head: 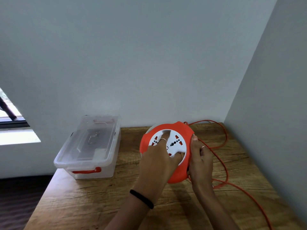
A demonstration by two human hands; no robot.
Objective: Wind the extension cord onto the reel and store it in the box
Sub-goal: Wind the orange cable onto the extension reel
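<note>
At centre frame on the wooden table [83, 205], my left hand [159, 156] hooks fingers into the orange reel [178, 173]'s white hub; my right hand [200, 156] clasps its rim. The limp cord [222, 163] trails lower right and should feed easily. The clear box [106, 171] waits left, lidded.

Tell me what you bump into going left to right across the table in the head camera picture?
Clear plastic box → orange reel with the left hand on its face → right hand at the reel's edge → loose orange cord.
</note>
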